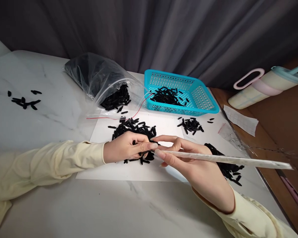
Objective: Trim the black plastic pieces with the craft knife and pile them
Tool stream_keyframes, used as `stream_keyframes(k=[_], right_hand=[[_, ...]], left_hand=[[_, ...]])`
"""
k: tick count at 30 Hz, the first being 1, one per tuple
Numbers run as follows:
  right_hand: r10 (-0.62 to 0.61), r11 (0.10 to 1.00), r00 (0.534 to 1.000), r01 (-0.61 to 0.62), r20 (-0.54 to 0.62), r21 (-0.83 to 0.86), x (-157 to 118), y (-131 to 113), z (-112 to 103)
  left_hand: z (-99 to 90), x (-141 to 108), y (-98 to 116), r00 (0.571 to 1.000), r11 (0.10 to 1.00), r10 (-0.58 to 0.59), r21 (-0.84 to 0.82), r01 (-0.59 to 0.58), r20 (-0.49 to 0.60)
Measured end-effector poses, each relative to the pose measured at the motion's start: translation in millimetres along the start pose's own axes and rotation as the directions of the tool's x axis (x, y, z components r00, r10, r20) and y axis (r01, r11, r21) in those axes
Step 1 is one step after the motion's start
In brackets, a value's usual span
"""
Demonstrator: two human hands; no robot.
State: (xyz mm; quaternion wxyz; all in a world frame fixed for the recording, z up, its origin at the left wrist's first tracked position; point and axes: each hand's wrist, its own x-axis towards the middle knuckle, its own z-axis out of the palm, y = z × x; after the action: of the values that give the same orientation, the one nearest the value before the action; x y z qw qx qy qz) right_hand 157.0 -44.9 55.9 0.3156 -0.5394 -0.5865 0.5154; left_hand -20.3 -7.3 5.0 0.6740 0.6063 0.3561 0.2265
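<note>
My left hand (129,146) is closed over the pile of small black pieces (139,127) on a white sheet (96,170), with some black pieces showing between its fingers. Pinched between the thumb and fingers of my right hand (188,155) is a long thin whitish stick (228,159), which points to the right. The stick's left end meets the fingertips of my left hand. What exactly lies between the two sets of fingertips is too small to make out.
Behind the pile stand a blue basket (208,107) and a clear plastic bag (99,74), both holding black pieces. A red thread (139,108) crosses nearby. More pieces lie left (24,103) and right (191,125). A tumbler (258,89) lies tilted at the back right.
</note>
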Motion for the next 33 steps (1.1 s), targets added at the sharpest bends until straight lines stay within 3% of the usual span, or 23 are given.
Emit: stream_keyframes(k=[10,16,27,33], right_hand=[[-0.003,0.996,0.997,0.010,-0.077,0.086,-4,6,5],[-0.021,0.995,0.990,0.034,-0.139,0.092,-5,6,5],[0.024,0.994,0.992,-0.010,-0.126,0.111,-3,1,3],[-0.029,0.993,0.987,0.047,-0.157,0.112,-2,3,3]], left_hand=[[-6.3,5,5,0.997,0.966,-0.056,-0.247,0.070,0.061],[-12.2,6,1,0.993,0.950,-0.042,-0.303,0.073,0.108],[-13.3,6,-1,0.992,0.929,-0.014,-0.365,0.059,0.126],[-15.1,6,-3,0.988,0.907,0.017,-0.419,0.050,0.154]])
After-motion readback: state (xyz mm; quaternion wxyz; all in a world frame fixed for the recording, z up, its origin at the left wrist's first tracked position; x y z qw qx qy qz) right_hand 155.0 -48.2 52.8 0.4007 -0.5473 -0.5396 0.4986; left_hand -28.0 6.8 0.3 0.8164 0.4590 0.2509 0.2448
